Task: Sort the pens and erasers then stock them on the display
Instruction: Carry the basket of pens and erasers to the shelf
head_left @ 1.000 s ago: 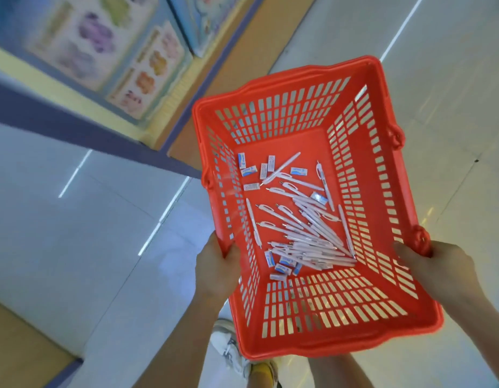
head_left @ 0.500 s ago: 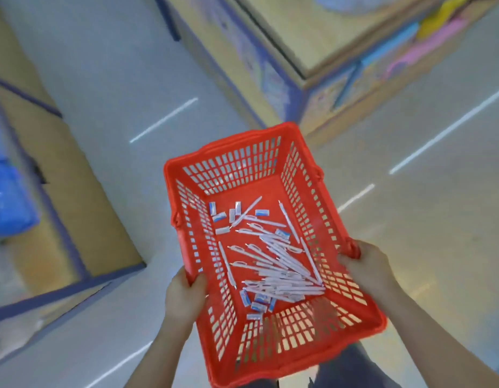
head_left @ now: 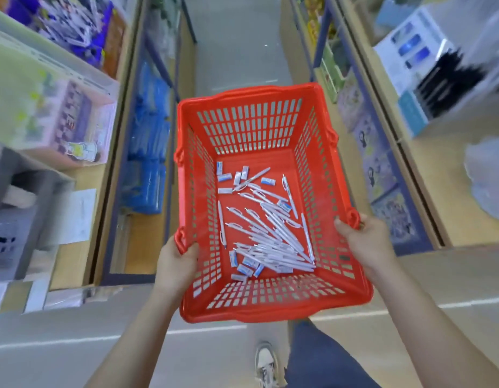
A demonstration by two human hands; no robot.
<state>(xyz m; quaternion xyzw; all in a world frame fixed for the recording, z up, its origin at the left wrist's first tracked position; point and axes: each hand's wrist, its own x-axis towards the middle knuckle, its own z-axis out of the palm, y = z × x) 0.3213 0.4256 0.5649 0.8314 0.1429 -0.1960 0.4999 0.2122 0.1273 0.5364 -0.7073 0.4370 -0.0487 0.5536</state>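
Observation:
I carry a red slotted plastic basket (head_left: 251,121) in front of me with both hands. My left hand (head_left: 175,264) grips its left rim near the handle hinge. My right hand (head_left: 366,242) grips the right rim beside the other hinge. On the basket floor lie several white pens (head_left: 273,233) in a loose heap. Small blue-and-white wrapped erasers (head_left: 224,177) are scattered at the far left of the floor, and more erasers (head_left: 245,268) lie near the front wall.
A narrow aisle (head_left: 239,51) runs ahead between shelving units. The left shelves (head_left: 108,152) hold blue packs and pink stationery boxes. The right shelves (head_left: 382,152) hold notebooks, and a display with black pens (head_left: 444,79) stands at the upper right. My shoe (head_left: 266,362) is on the floor below.
The view has swung round from open floor and a shelf end to an aisle between shelves. Both hands keep their grip on the basket; pens and erasers lie as before.

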